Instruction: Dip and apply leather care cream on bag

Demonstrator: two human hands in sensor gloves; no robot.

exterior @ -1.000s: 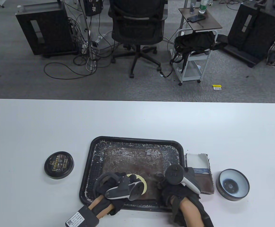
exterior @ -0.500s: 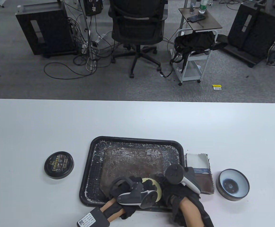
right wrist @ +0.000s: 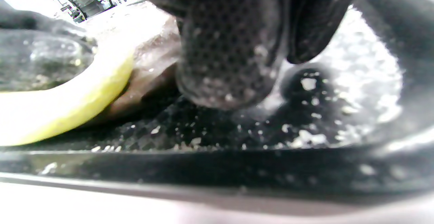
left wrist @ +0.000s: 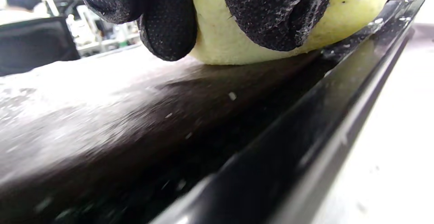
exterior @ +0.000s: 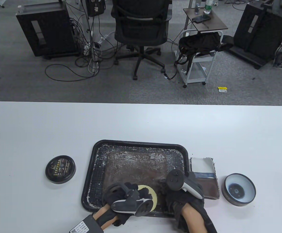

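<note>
A flat brown leather bag (exterior: 136, 167) lies in a black tray (exterior: 96, 155), with white cream flecks over it. My left hand (exterior: 133, 194) grips a round yellow sponge (exterior: 153, 195) and presses it on the bag's near edge. In the left wrist view, gloved fingers (left wrist: 169, 27) curl over the sponge (left wrist: 217, 44) on the dark bag (left wrist: 101, 122). My right hand (exterior: 177, 191) rests at the bag's near right corner. Its fingertip (right wrist: 223, 58) touches down by the bag (right wrist: 152, 68), next to the sponge (right wrist: 67, 112). The open cream tin (exterior: 239, 189) stands to the right.
The tin's black lid (exterior: 60, 169) lies left of the tray. A folded brown and white cloth pouch (exterior: 205, 174) sits between the tray and the tin. The tray rim (left wrist: 288, 149) runs close under both hands. Chairs, carts and cables are on the floor beyond the table.
My left hand slid the sponge to the right along the bag's near part, then back a little to the left. The right hand shifted slightly left.
</note>
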